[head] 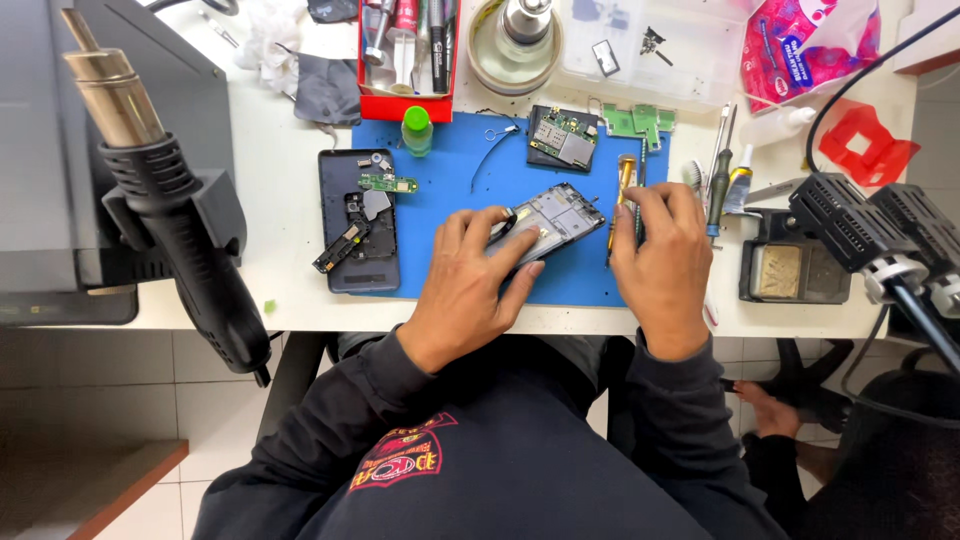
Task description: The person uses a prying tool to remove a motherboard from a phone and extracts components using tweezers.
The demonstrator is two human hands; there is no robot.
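Observation:
My left hand [472, 280] rests on an opened phone frame [553, 218] lying tilted on a blue work mat [470, 170], fingers pressing its near edge. My right hand [662, 250] is beside the frame on the mat's right edge, closing on a slim gold-handled tool [624, 190] that lies there. A dark phone back cover [358, 222] with small loose parts on it lies at the mat's left. A green circuit board [563, 137] sits at the mat's far edge.
A black hot-air gun [170, 210] hangs at the left. A red bin of tools [408, 50], a green-capped bottle [417, 130], a clear parts box [650, 40], screwdrivers [718, 185], a soldering sponge holder [790, 270] and a lamp head [880, 235] surround the mat.

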